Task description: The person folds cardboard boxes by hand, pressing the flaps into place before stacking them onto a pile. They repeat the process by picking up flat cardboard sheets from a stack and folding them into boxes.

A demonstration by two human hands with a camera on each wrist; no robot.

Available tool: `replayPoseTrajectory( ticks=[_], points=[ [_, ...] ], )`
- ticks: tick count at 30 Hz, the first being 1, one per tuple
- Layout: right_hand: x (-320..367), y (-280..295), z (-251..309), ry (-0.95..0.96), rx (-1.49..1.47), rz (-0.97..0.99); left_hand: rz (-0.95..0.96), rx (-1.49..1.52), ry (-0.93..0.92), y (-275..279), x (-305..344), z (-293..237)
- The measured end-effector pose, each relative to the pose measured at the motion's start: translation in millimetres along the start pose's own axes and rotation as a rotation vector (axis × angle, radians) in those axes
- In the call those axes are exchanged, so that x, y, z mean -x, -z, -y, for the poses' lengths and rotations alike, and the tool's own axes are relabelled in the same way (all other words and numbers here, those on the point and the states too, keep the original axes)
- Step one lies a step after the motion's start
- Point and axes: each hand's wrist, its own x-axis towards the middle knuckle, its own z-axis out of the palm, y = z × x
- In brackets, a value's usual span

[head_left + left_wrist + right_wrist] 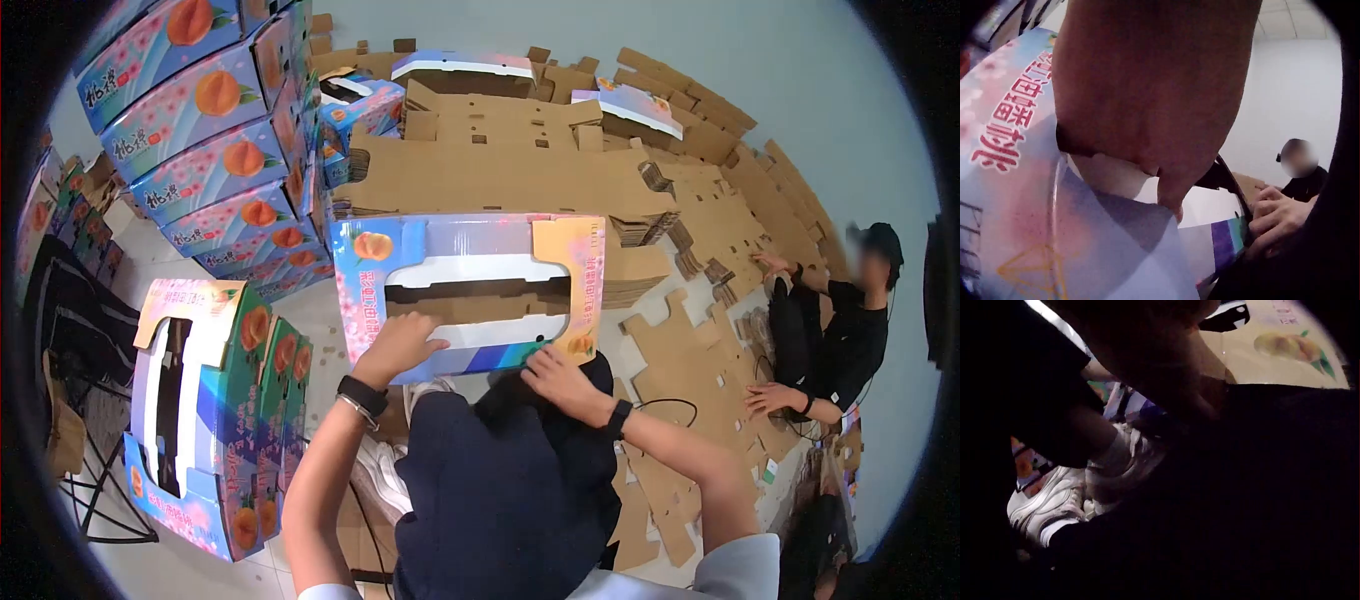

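A printed peach box [480, 238] with a long cut-out in its top stands in front of the person's knees. White flaps [478, 272] line the cut-out, and brown cardboard shows inside. My left hand [403, 345] grips the near left rim of this opening, its thumb [1172, 199] toward the near white flap in the left wrist view; its fingertips are hidden. At the near right edge, my right hand [562, 385] holds the box border with bent fingers. The right wrist view is very dark, with the box's peach-printed corner [1294, 347] at the top.
Tall stacks of printed boxes [215, 95] rise at the left; more boxes [215, 420] stand nearer. Flat brown cardboard [480, 170] is piled ahead, with loose sheets [690, 375] on the floor. Another person [850, 320] sits at the right. A black folding stand [95, 490] is at far left.
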Motion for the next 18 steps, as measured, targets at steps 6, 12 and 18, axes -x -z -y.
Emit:
replayPoseTrajectory(
  ticks=[6, 12, 18],
  points=[
    [-1.3, 46.4, -53.0, -0.142, 0.358, 0.025, -0.131, 0.170, 0.040, 20.0, -18.2, -40.5],
    [-25.8, 75.8, -32.6, -0.379, -0.410, -0.308, -0.304, 0.266, 0.226, 18.9, -53.5, -62.0],
    [-67.5, -33.3, 35.1, -0.655, -1.330, -0.596, -0.270, 0.171, 0.313, 9.1, -61.1, -29.6]
  ],
)
